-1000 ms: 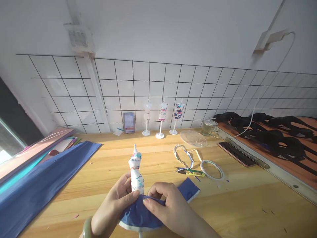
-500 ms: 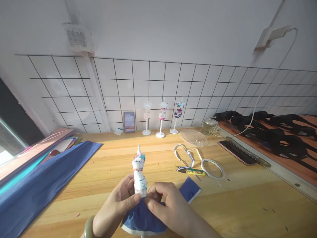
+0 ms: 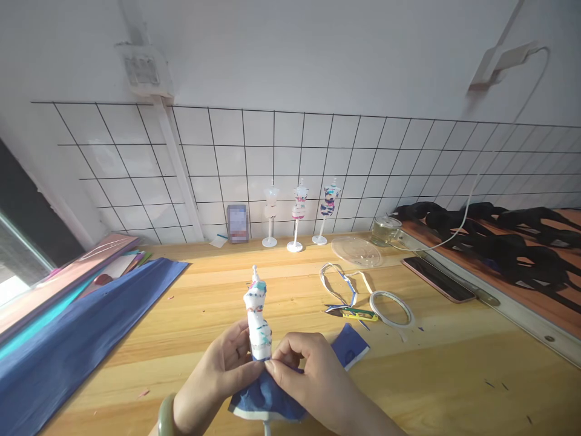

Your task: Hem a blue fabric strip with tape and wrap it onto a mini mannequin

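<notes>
A small white dress form with teal, red and blue scraps stuck on it stands nearly upright between my hands. Round its lower part hangs a blue skirt with a white hem. My left hand, a bangle on its wrist, curls behind the form, its thumb pressing the skirt's top edge. From the other side, my right hand pinches that same top edge between thumb and bent fingers. Part of the skirt is hidden behind the right hand, and the form's stand shows just below the hem.
Three small dress forms stand by the wall grid. To the right lie yellow-green thread snips, a tape roll, a blue scrap, a phone and a glass cup. Blue fabric covers the left side.
The dress form and skirt have shifted slightly right and up in view, so more of the stand shows. Both hands keep hold at the skirt's top edge.
</notes>
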Motion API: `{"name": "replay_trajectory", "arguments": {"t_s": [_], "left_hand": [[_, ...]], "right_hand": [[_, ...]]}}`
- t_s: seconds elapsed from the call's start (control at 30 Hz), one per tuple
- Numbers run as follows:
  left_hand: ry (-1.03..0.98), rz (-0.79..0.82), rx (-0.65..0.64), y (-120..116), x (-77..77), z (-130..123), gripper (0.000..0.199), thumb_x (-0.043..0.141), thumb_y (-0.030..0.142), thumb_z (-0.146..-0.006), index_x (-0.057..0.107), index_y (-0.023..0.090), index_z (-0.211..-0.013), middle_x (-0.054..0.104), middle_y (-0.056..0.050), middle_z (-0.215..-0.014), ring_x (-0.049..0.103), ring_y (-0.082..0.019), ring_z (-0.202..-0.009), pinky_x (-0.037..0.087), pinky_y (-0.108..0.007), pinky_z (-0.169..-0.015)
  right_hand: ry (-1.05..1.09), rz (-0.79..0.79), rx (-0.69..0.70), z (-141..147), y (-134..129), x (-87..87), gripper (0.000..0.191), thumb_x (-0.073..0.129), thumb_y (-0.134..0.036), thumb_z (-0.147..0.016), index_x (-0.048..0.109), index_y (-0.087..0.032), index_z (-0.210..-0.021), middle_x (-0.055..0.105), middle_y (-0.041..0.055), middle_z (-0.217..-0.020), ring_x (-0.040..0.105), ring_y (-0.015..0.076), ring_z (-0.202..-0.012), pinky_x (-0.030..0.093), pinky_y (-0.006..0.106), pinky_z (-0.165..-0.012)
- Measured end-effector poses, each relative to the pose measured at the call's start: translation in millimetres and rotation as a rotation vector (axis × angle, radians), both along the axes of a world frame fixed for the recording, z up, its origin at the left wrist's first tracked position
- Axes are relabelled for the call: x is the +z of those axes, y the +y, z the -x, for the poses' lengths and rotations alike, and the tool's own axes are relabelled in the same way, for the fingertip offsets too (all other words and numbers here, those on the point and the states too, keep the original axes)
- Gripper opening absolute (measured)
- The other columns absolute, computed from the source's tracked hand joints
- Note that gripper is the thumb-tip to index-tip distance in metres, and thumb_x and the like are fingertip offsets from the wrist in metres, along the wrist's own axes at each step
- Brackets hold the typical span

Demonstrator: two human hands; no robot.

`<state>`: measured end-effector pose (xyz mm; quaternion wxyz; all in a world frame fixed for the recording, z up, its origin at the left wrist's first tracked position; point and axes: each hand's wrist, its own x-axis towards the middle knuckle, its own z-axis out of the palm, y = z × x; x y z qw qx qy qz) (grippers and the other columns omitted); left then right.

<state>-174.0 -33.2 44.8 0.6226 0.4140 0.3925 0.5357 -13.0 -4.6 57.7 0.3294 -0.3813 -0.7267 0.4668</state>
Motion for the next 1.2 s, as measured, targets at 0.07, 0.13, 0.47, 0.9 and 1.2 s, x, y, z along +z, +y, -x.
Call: {"name": "replay_trajectory", "arguments": {"t_s": [0.07,0.13,0.47,0.9,1.2], "left_hand": [[0.009,-0.009,0.005,1,-2.2,1,0.049,0.072,0.023,-0.065,0.056,0.018,-0.111,0.064,-0.009,-0.100,0.056,-0.026,-0.095,0.044,-0.035,-0.080],[0.013,-0.018,0.002,1,-3.7,2,0.048,0.072,0.024,-0.065,0.057,0.018,-0.111,0.063,-0.010,-0.105,0.056,-0.026,-0.099,0.044,-0.035,-0.083],[0.038,-0.058,-0.028,1,-1.4,3,0.045,0.071,0.024,-0.067,0.057,0.021,-0.110,0.062,-0.008,-0.106,0.054,-0.026,-0.102,0.042,-0.037,-0.088],[0.095,-0.093,-0.035,-1,3.7,5,0.044,0.070,0.026,-0.069,0.057,0.024,-0.111,0.061,-0.007,-0.107,0.053,-0.024,-0.103,0.041,-0.036,-0.091],[0.090,-0.136,-0.053,-2,2.0,6,0.046,0.069,0.024,-0.070,0.056,0.024,-0.114,0.061,-0.008,-0.110,0.053,-0.026,-0.107,0.041,-0.038,-0.092]], "right_hand": [[0.000,0.001,-0.036,1,0,-0.3,0.014,0.057,-0.018,-0.071,0.055,-0.017,-0.057,0.054,-0.0041,-0.053,0.049,0.0093,-0.053,0.038,0.019,-0.052],[-0.003,0.015,-0.047,2,0,0.4,0.014,0.058,-0.017,-0.071,0.056,-0.017,-0.057,0.055,-0.0038,-0.053,0.050,0.0096,-0.053,0.039,0.019,-0.052],[0.004,0.059,-0.005,-1,2,5.1,0.010,0.058,-0.017,-0.071,0.058,-0.017,-0.062,0.055,-0.0042,-0.055,0.050,0.0099,-0.055,0.040,0.020,-0.054],[0.041,0.128,0.153,-9,4,5.6,0.011,0.057,-0.020,-0.077,0.066,-0.017,-0.071,0.058,-0.0024,-0.062,0.050,0.0098,-0.060,0.038,0.019,-0.055],[0.124,0.229,0.193,-9,5,4.7,0.013,0.062,-0.027,-0.077,0.067,-0.016,-0.074,0.059,-0.0019,-0.064,0.048,0.0086,-0.059,0.036,0.019,-0.054]]}}
